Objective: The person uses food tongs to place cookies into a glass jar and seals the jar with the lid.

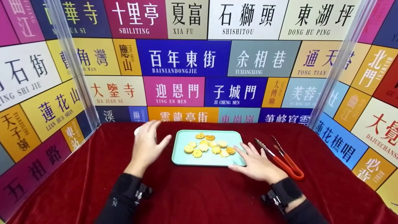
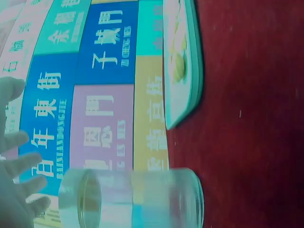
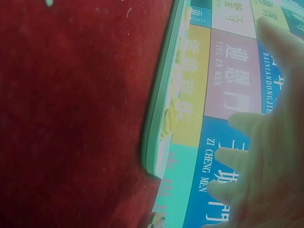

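Note:
My left hand [image 1: 146, 147] hovers with fingers extended and thumb apart, holding nothing. Beside and below its fingers, a clear cylindrical jar [image 2: 142, 199] stands upright on the cloth; the hand covers most of it in the head view. A mint-green tray [image 1: 183, 159] carries several small yellow cookies [image 1: 203, 147] of different shapes. Over the tray's right edge spreads my right hand [image 1: 256, 162], its fingertips near a ridged cookie [image 1: 230, 150]. Whether it touches the tray is unclear. In the right wrist view its fingers appear extended with nothing gripped.
Tongs [image 1: 291, 170] with red handles lie spread on the cloth right of the right hand. A dark red cloth [image 1: 199, 193] covers the table. Behind stands a wall of colourful name signs [image 1: 183, 57], with clear upright posts [image 1: 329, 77] at both back corners.

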Tool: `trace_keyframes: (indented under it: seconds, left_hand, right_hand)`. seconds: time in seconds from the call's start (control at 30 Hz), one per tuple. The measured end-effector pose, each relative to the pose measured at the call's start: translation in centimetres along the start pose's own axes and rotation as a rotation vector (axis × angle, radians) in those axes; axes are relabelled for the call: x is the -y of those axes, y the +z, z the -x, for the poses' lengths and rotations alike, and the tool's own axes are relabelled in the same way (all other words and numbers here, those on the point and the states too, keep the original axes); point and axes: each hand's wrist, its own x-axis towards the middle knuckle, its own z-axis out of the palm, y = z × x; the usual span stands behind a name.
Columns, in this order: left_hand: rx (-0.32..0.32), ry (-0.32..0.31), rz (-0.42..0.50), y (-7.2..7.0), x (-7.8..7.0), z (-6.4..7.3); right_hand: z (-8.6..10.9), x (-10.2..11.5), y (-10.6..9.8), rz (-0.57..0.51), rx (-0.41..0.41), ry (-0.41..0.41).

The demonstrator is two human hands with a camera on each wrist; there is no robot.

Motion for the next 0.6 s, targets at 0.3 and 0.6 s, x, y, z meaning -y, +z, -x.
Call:
trace_keyframes:
  seconds: [0.3, 0.6]
  left_hand:
    - [-0.012, -0.375, 0.197, -0.7, 4.0, 0.6]
    - [0.116, -0.571, 0.445, 0.5, 6.7, 1.7]
  right_hand:
    - [0.0, 0.0, 0.0, 0.001, -0.002, -0.001]
    - [0.1, -0.1, -0.2, 0.005, -0.009, -0.001]
